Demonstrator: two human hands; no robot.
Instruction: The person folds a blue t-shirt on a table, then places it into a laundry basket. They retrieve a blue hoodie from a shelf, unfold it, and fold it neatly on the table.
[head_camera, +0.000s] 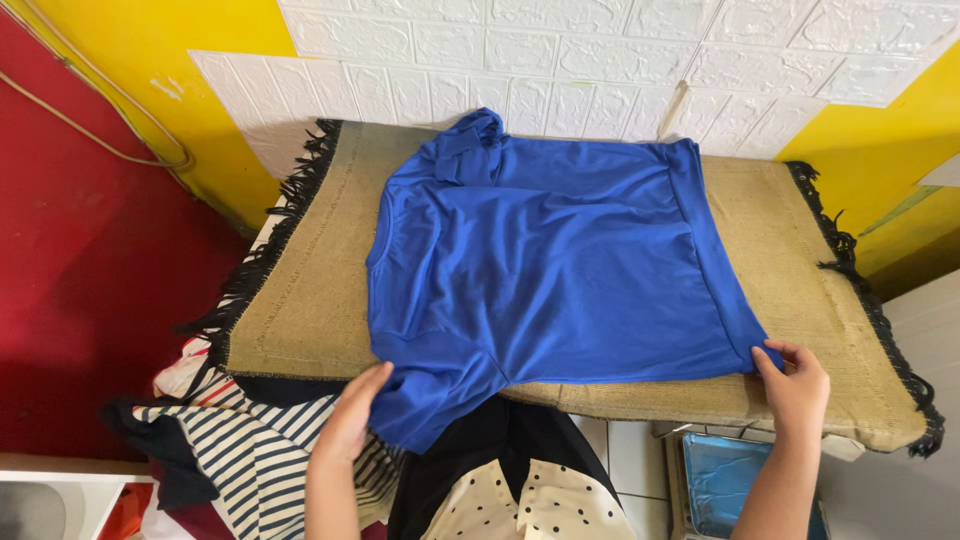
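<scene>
While your left hand (352, 420) pinches the blue shirt's (545, 270) hanging sleeve and your right hand (795, 385) grips its hem corner, the shirt lies flat on the fringed mat (300, 300); uneven pulling could drag it off the near edge.

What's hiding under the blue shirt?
A tan woven mat with black fringe lies under the blue shirt, showing around its edges. Whatever the mat rests on is covered, so it cannot be seen.

One blue shirt (545, 265) lies on one tan fringed mat (800, 290). Two hands show: the left hand (352, 420) and the right hand (797, 385). One striped garment (250, 450) and one dotted cloth (520, 505) sit below.
</scene>
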